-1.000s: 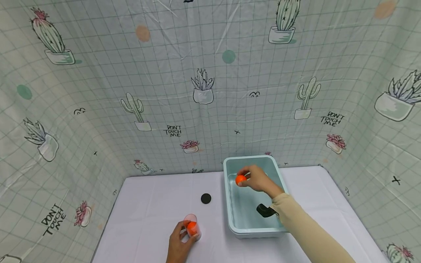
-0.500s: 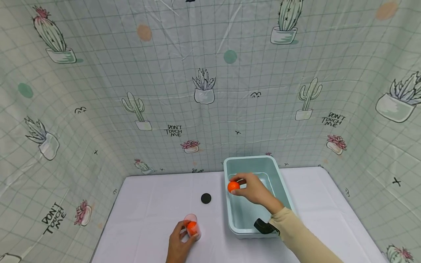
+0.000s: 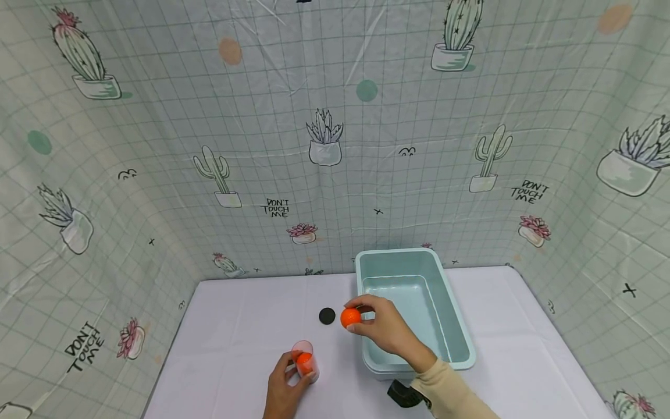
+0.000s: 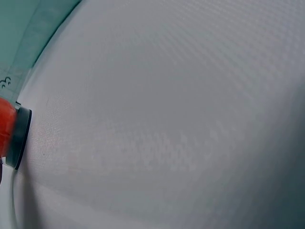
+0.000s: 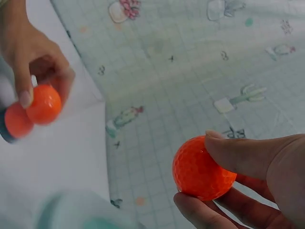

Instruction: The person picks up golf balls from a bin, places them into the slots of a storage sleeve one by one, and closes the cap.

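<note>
My left hand (image 3: 285, 389) grips a clear cylindrical tube (image 3: 302, 347) that stands on the white table. Inside it the right wrist view shows two orange balls, an upper one (image 5: 45, 104) and a lower one (image 5: 18, 120), above a dark base. A dimpled orange golf ball (image 3: 350, 318) is pinched between the thumb and fingers of my right hand (image 3: 386, 327), held in the air by the bin's left rim. A black round disc (image 3: 327, 316) lies flat on the table, just left of that ball. The left wrist view catches only the tube's dark base (image 4: 19, 138) and some orange.
A pale blue-green rectangular bin (image 3: 398, 252) stands on the right of the table (image 3: 246, 331), partly behind my right hand. A cloth printed with cacti (image 3: 262, 145) hangs around the back and sides. A black wrist device (image 3: 404, 394) sits at my right sleeve.
My right hand has carried the golf ball left and toward me, from over the bin to beyond its left rim. The left hand and tube have stayed put.
</note>
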`<state>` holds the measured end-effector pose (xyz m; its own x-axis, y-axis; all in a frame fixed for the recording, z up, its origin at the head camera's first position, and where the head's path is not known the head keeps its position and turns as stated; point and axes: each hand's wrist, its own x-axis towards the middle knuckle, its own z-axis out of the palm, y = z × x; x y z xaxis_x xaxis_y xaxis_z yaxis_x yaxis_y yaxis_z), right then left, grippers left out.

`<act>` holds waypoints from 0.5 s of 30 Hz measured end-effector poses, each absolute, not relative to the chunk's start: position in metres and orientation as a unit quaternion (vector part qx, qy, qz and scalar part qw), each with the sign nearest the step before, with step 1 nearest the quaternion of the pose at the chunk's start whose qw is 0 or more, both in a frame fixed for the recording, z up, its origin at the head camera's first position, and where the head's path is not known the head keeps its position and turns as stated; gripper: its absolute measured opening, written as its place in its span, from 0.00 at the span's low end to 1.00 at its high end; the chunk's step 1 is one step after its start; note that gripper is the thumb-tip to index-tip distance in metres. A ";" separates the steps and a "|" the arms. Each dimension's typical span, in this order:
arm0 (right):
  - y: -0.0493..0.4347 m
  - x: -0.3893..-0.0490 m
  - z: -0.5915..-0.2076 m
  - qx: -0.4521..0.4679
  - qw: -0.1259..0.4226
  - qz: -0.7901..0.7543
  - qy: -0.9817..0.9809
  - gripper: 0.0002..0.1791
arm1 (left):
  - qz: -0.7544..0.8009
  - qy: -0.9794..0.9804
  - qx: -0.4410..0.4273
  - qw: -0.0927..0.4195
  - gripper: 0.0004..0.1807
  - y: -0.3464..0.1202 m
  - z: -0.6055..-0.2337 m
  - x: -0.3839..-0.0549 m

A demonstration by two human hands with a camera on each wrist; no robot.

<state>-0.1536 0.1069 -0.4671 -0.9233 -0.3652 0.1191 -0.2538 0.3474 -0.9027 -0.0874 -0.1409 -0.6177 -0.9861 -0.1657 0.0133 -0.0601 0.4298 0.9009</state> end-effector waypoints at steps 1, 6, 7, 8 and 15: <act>0.103 -0.151 -0.469 -0.191 0.053 -0.543 0.816 0.19 | -0.528 -0.845 0.067 0.049 0.30 -0.141 -0.618 -0.088; 0.086 -0.140 -0.476 -0.200 0.068 -0.563 0.799 0.19 | -0.528 -0.845 0.063 0.048 0.29 -0.142 -0.619 -0.088; 0.083 -0.138 -0.478 -0.202 0.071 -0.567 0.796 0.19 | -0.529 -0.845 0.061 0.049 0.29 -0.142 -0.619 -0.088; 0.080 -0.136 -0.480 -0.202 0.075 -0.571 0.792 0.19 | -0.530 -0.844 0.059 0.050 0.29 -0.143 -0.619 -0.088; 0.062 -0.128 -0.491 -0.210 0.079 -0.588 0.777 0.19 | -0.539 -0.839 0.046 0.061 0.30 -0.143 -0.619 -0.088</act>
